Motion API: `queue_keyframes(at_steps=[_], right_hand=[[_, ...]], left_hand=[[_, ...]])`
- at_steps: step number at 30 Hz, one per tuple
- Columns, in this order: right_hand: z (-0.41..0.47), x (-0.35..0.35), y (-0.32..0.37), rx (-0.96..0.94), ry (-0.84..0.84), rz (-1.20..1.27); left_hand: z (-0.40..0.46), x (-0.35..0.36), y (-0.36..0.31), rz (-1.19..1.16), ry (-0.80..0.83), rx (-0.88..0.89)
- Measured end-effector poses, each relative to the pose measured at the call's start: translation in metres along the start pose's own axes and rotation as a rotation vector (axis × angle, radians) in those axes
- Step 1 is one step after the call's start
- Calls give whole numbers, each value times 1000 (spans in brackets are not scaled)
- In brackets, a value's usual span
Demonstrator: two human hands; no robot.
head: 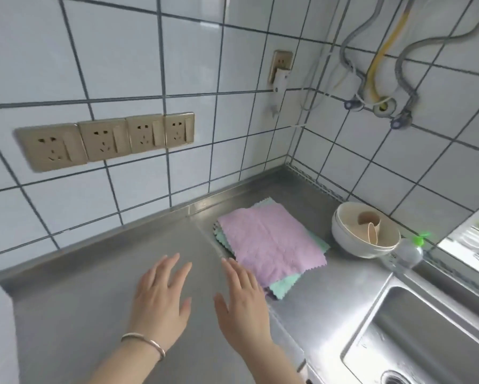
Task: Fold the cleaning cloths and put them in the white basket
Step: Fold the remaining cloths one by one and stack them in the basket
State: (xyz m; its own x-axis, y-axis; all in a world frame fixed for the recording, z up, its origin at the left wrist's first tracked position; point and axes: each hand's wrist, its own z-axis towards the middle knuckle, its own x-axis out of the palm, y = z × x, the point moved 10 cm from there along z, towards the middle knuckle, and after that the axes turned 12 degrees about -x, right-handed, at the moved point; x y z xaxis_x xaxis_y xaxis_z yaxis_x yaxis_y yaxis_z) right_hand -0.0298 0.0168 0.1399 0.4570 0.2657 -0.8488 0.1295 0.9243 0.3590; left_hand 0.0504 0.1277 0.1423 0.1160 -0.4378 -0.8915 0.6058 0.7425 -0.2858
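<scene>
A flat stack of cleaning cloths lies on the steel counter (94, 273) near the back wall. A purple cloth (271, 242) is on top, with mint-green cloths (284, 285) sticking out beneath it. My left hand (160, 297) hovers over bare counter left of the stack, fingers straight and spread, holding nothing. My right hand (241, 303) is just beside the stack's near-left corner, fingers straight, its fingertips close to the purple cloth's edge. No white basket is in view.
A white bowl (343, 239) holding beige cups (369, 224) stands right of the cloths. A clear bottle with a green cap (407, 252) sits by the sink (426, 336) at the lower right. Wall sockets (108, 141) and hoses (376, 56) line the tiled walls.
</scene>
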Motion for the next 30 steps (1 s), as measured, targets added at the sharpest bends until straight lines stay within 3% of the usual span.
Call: queue_keyframes(at_steps=[7,13,25,30], right_hand=[[-25,26,-156,134,155,-70],[-19,46,-234,124,266,-144],[-2,88,-279,121,293,-147],[6,86,-279,101,265,-157]], left_hand=[[26,116,-80,50,41,85],[36,193,-125,27,160,86],[38,263,-137,-12,345,-25],[46,264,-129,-52,312,-112]])
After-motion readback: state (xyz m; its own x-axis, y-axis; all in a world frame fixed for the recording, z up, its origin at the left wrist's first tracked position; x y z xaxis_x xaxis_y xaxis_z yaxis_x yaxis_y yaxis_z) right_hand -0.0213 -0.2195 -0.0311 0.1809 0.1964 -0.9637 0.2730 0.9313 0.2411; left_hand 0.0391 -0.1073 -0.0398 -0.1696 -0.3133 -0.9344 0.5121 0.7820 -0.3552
